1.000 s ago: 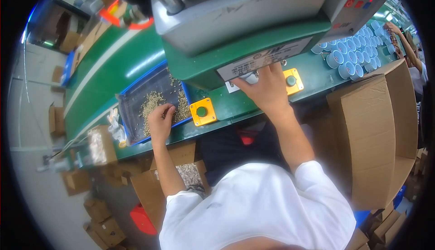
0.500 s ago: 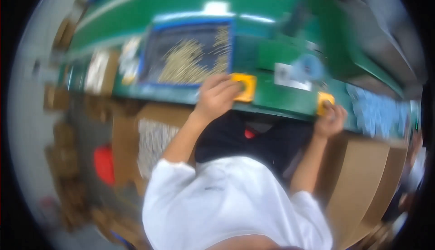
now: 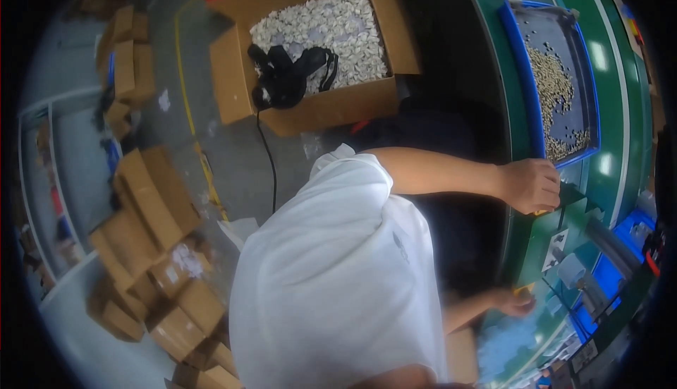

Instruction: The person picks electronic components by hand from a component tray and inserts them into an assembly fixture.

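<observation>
My left hand (image 3: 532, 186), its fingers curled down, rests over a yellow block (image 3: 541, 213) at the bench edge; only a sliver of the block shows. Lower in the picture, my right hand (image 3: 515, 303) is closed against a second yellow block (image 3: 523, 290), also mostly covered. What the fingertips do on either block is hidden. Just beyond my left hand lies a blue-rimmed tray (image 3: 530, 93) with many small metallic pieces (image 3: 552, 82). A pale blue cup-like part (image 3: 571, 269) is on the machine side, near both hands.
The green bench (image 3: 497, 29) runs along the right. An open carton (image 3: 338, 107) of white pieces stands on the floor, a black corded device (image 3: 289, 78) on top. Several cardboard boxes (image 3: 144, 205) are piled at left. Light-blue material (image 3: 504, 347) lies near my right hand.
The view has swung far to the left, bringing the floor, cartons and boxes into sight. Both hands stay at the yellow blocks; the left hand now covers more of its block.
</observation>
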